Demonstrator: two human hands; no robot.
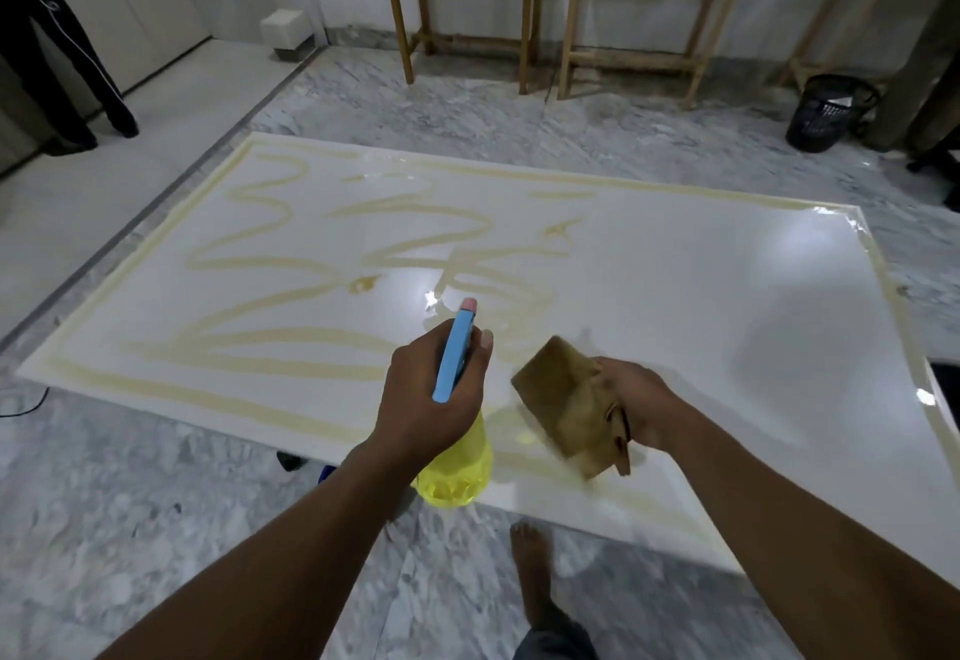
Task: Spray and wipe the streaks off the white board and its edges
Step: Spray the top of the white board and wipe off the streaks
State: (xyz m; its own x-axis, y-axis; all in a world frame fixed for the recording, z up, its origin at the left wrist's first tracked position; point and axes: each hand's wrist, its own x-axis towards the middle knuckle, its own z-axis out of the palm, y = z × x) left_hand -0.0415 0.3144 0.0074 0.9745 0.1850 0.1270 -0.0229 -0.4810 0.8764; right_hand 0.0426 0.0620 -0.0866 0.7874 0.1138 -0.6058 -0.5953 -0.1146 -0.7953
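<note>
A large white board point(675, 295) lies flat on the marble floor. Yellowish streaks point(270, 264) cover its left half and run along its edges; the right half looks shiny and plain. My left hand point(431, 399) grips a spray bottle point(457, 472) with a yellow body and a blue head, its nozzle pointing at the streaks over the board's near edge. My right hand point(631, 399) holds a folded brown cloth point(566, 404) just above the board's near part, blurred by motion.
Two wooden tables point(462, 9) stand against the far wall. A black waste basket point(826, 111) sits at the far right. Someone's dark trouser legs point(62, 61) stand at the far left. My bare foot point(530, 571) is on the floor by the board's near edge.
</note>
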